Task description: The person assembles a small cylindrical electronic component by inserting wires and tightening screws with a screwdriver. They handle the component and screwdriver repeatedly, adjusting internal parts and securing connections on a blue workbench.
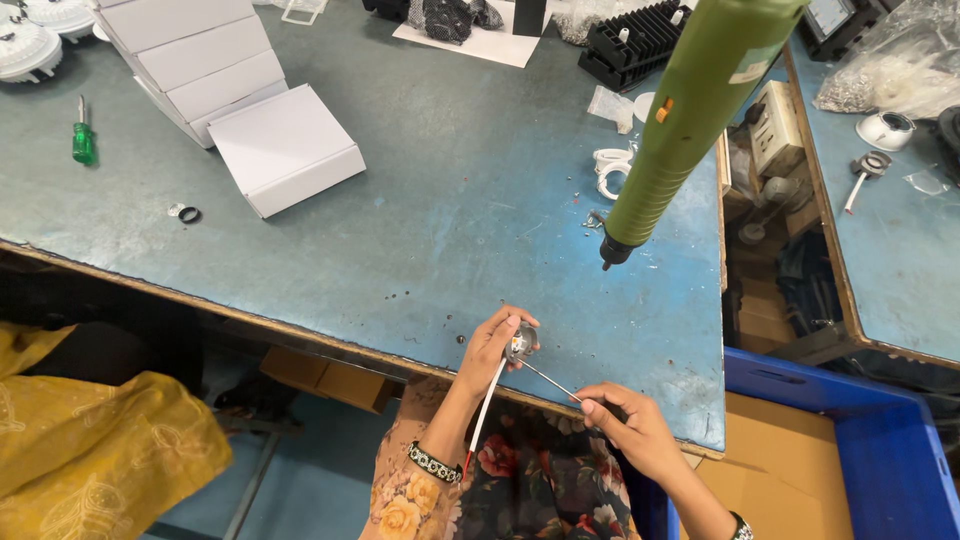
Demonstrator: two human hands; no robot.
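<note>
While the left hand [492,345] gripped a small round metal part [520,342] at the near edge of the bench [450,200], its fingers were closed around the part's left side and a white wire [487,408] with a red tip hung down from it along the wrist. The right hand [628,425] pinched a thin metal tool [548,379] between thumb and forefinger, grip narrow; the tool's far end met the part. Both hands sat just over the bench edge, above a floral sleeve. A green electric screwdriver [690,110] hung tip-down over the bench, well apart from the hands, touched by neither. White rings [610,170] lay beside its tip. White boxes [240,100] stood at the far left, a green-handled screwdriver [82,135] near them, and a small black ring [189,214] by the boxes. A black slotted tray [640,40] sat at the far edge. A blue bin [880,450] stood to the right, below bench level.
</note>
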